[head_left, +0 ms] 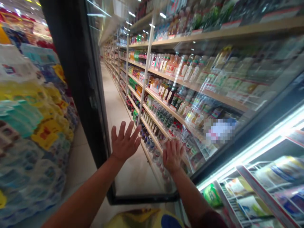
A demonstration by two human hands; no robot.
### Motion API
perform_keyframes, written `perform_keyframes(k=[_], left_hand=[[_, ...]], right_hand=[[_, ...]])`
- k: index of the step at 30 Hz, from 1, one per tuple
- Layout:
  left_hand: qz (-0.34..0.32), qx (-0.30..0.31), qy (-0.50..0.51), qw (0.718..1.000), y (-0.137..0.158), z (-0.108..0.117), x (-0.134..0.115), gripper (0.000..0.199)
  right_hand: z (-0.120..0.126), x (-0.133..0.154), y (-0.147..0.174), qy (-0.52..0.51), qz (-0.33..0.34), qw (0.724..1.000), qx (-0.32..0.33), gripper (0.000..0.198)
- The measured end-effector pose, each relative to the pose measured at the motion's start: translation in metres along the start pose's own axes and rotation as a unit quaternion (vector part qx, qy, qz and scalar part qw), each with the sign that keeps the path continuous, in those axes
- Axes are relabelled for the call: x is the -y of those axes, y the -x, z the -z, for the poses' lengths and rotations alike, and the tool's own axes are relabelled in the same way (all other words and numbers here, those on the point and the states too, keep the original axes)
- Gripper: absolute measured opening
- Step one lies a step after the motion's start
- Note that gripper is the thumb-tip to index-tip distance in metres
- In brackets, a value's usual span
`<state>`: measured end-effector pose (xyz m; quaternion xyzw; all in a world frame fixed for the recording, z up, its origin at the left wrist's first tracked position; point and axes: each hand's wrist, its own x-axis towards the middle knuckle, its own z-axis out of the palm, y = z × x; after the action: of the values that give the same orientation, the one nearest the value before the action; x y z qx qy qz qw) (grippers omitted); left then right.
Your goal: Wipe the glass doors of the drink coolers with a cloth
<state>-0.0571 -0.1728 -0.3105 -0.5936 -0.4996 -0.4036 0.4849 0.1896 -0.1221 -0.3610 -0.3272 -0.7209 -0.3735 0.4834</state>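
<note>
A glass cooler door [135,180] with a black frame stands swung out in front of me. My left hand [124,141] rests against the pane near its left side, palm forward and fingers spread, holding nothing. To the right, my right hand [173,158] is pressed to the same pane with its fingers bent together over a pale cloth [174,139]. Only a thin edge of the cloth shows above the fingers; the rest is hidden under the hand. Shelves of bottles appear in the glass behind both hands.
Lit cooler shelves [247,180] with packaged goods are at the lower right. Stacked bottle packs [30,177] with yellow tags stand at the left beside the tiled floor [79,161]. Something yellow with a blue patch [142,220] is at the bottom edge.
</note>
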Motion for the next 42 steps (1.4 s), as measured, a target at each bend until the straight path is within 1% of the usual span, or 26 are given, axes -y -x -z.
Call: perform_keyframes(k=[2, 4, 5, 8, 10, 12, 15, 17, 19, 23, 25, 27, 30, 32, 34, 37, 39, 40, 42], left_hand=[[0.003, 0.001, 0.007, 1.000, 0.001, -0.001, 0.001, 0.066], [0.004, 0.002, 0.008, 1.000, 0.002, -0.003, 0.002, 0.068], [0.003, 0.002, 0.006, 1.000, 0.003, -0.004, 0.003, 0.068], [0.001, -0.001, 0.002, 1.000, 0.006, -0.007, 0.005, 0.068], [0.001, 0.001, 0.006, 1.000, 0.007, -0.009, 0.006, 0.068], [0.006, 0.005, 0.015, 1.000, 0.009, -0.010, 0.007, 0.069], [0.021, 0.013, 0.030, 0.999, 0.010, -0.011, 0.007, 0.069], [0.028, 0.020, 0.038, 0.999, 0.011, -0.011, 0.007, 0.070], [0.032, 0.025, 0.046, 0.998, 0.012, -0.011, 0.007, 0.071], [0.030, 0.022, 0.040, 0.998, 0.012, -0.012, 0.008, 0.070], [0.020, 0.018, 0.025, 0.999, 0.010, -0.011, 0.008, 0.070], [0.013, 0.013, 0.018, 1.000, 0.009, -0.010, 0.007, 0.070], [0.009, 0.007, 0.015, 1.000, 0.006, -0.008, 0.005, 0.072], [0.007, 0.007, 0.008, 1.000, 0.006, -0.007, 0.004, 0.072], [0.006, 0.011, 0.000, 1.000, 0.006, -0.007, 0.003, 0.072], [0.011, 0.016, -0.004, 1.000, 0.006, -0.006, 0.002, 0.072], [0.016, 0.019, 0.000, 1.000, 0.006, -0.006, 0.002, 0.071], [0.018, 0.019, 0.005, 1.000, 0.006, -0.006, 0.002, 0.070], [0.017, 0.018, 0.011, 1.000, 0.005, -0.005, 0.001, 0.067]], right_hand=[[-0.001, 0.002, 0.019, -0.016, 0.040, 0.999, 0.015, 0.042], [0.000, -0.006, 0.018, -0.011, 0.041, 0.999, 0.018, 0.041], [0.001, -0.014, 0.011, 0.001, 0.022, 1.000, 0.012, 0.044], [0.004, -0.042, -0.016, 0.045, -0.066, 0.997, -0.009, 0.059], [0.003, -0.054, -0.020, 0.056, -0.105, 0.993, -0.015, 0.064], [0.001, -0.055, -0.005, 0.058, -0.112, 0.992, -0.016, 0.066], [-0.003, -0.046, 0.035, 0.058, -0.104, 0.993, -0.012, 0.066], [-0.002, -0.045, 0.049, 0.056, -0.101, 0.993, -0.003, 0.066], [0.001, -0.055, 0.043, 0.058, -0.117, 0.991, -0.008, 0.066], [0.010, -0.095, 0.001, 0.050, -0.192, 0.978, -0.066, 0.063], [0.012, -0.107, -0.004, 0.044, -0.205, 0.974, -0.084, 0.062], [0.012, -0.107, 0.010, 0.046, -0.206, 0.974, -0.083, 0.061], [0.009, -0.097, 0.051, 0.055, -0.214, 0.972, -0.074, 0.064], [0.007, -0.099, 0.070, 0.062, -0.222, 0.970, -0.077, 0.065], [0.007, -0.113, 0.073, 0.069, -0.238, 0.964, -0.094, 0.064], [0.008, -0.145, 0.057, 0.084, -0.280, 0.948, -0.128, 0.062], [0.008, -0.156, 0.048, 0.086, -0.299, 0.940, -0.140, 0.061], [0.008, -0.154, 0.046, 0.084, -0.303, 0.939, -0.140, 0.062], [0.007, -0.133, 0.051, 0.072, -0.299, 0.943, -0.130, 0.063]])
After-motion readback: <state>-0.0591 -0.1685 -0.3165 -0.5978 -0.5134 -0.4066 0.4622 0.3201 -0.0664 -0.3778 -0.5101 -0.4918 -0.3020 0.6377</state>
